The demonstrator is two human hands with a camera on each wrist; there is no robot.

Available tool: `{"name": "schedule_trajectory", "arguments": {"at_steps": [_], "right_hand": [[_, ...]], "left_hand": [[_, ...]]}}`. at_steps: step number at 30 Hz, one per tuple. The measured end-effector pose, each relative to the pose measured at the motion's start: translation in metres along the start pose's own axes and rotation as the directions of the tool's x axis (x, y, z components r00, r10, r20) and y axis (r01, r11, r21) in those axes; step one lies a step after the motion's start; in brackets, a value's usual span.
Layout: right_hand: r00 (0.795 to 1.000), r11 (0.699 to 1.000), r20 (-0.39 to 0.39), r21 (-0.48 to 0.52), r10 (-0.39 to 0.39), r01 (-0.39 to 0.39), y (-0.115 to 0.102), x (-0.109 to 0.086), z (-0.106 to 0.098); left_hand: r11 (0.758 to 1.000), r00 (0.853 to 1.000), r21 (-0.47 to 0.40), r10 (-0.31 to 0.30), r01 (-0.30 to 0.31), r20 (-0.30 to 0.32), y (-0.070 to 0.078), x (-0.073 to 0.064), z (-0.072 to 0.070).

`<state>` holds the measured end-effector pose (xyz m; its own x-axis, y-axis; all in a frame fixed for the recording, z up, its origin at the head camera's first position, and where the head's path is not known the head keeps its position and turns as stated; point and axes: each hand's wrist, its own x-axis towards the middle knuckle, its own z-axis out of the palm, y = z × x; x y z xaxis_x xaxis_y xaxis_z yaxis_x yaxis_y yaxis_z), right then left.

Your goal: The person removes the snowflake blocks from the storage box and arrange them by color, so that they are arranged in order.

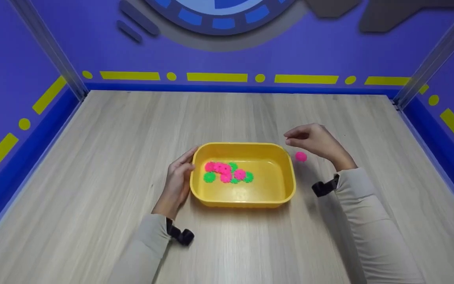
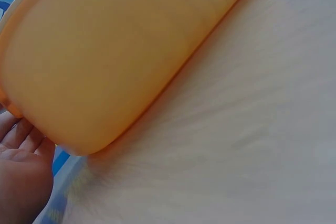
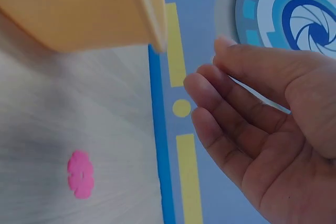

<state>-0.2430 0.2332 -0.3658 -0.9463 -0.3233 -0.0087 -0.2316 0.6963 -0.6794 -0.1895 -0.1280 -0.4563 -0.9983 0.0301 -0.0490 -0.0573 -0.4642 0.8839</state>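
Note:
A yellow plastic tub [image 1: 274, 185] stands on the table, with several pink and green flower-shaped discs [image 1: 239, 174] heaped toward its left side. My left hand [image 1: 177, 177] grips the tub's left end, thumb at the rim and fingers along the outer wall; the left wrist view has its palm [image 2: 23, 177] beside the tub wall. Past the tub's far right corner, my right hand [image 1: 314, 140] is raised, fingers softly bent and thumb near the index fingertip, with nothing visible between them. Below it one pink disc [image 1: 301, 156] lies on the table, also seen flat in the right wrist view.
The pale wood-grain table [image 1: 112, 157] runs up to blue-purple panels [image 1: 227, 63] at the back and both sides, with yellow dashes and dots on them. Metal posts [image 1: 45, 43] rise at the back corners. Each wrist wears a black camera [image 1: 323, 188].

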Motion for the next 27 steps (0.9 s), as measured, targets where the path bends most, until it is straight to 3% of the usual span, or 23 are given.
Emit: {"name": "schedule_trajectory", "arguments": {"at_steps": [11, 17, 27], "right_hand": [[0.993, 0.996, 0.082, 0.013, -0.083, 0.083, -0.023, 0.003, 0.01], [0.974, 0.986, 0.159, -0.002, -0.163, 0.165, -0.034, 0.008, 0.019], [0.943, 0.979, 0.286, -0.063, -0.168, 0.193, -0.052, 0.017, 0.035]], "left_hand": [[1.0, 1.0, -0.005, 0.017, -0.017, 0.012, 0.0, 0.001, 0.001], [1.0, 1.0, -0.011, 0.015, -0.015, 0.01, 0.0, 0.001, 0.0], [1.0, 1.0, -0.02, 0.01, -0.01, -0.001, 0.0, 0.001, 0.0]]}}
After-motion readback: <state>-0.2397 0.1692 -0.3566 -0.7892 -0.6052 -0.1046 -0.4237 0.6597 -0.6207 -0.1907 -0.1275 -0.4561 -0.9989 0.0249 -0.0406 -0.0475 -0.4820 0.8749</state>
